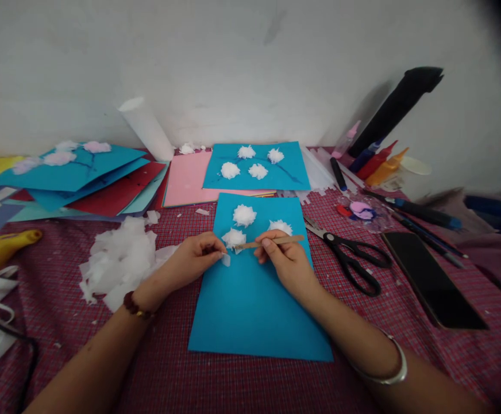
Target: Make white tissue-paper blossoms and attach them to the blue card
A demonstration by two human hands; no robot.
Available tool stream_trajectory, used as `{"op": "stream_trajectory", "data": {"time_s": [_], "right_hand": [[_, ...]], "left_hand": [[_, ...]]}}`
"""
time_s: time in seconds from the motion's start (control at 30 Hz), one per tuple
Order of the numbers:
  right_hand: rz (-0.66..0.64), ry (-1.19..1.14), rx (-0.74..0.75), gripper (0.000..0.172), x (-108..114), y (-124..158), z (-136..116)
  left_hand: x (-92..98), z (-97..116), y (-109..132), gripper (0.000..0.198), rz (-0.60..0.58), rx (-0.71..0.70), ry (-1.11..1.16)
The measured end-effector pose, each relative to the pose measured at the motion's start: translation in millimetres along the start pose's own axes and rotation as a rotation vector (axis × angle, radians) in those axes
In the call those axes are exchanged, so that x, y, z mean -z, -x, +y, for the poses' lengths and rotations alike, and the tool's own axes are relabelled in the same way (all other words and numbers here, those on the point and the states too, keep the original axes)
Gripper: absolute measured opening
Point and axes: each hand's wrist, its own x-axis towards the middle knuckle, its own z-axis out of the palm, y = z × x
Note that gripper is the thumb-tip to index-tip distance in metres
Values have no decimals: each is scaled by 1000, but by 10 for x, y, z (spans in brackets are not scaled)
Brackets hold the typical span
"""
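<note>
A blue sheet lies in front of me with three white paper puffs on its upper part. My left hand pinches a small white paper piece over the sheet's left edge. Between the fingers of my right hand is a thin wooden stick; its tip is at the lower edge of the left white puff. The right puff is partly hidden behind my right hand. Torn white paper is heaped to the left of my left hand.
Black-handled scissors and a phone lie to the right. Behind is another blue sheet with puffs. A yellow glue gun and stacked coloured sheets are on the left. Paint bottles stand at the back right.
</note>
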Motion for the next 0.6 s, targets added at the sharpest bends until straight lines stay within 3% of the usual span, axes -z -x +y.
{"op": "stream_trajectory", "data": {"time_s": [0.27,0.47,0.6], "right_hand": [[51,-34,1,22,20,-2,35],[46,-51,-18,23,18,-16,40],[45,-58,-26,23,18,-28,26]], "left_hand": [[7,21,9,15,-19,8,10],[10,8,-51,16,49,160,149],[-1,42,-174,15,43,184,152]]}}
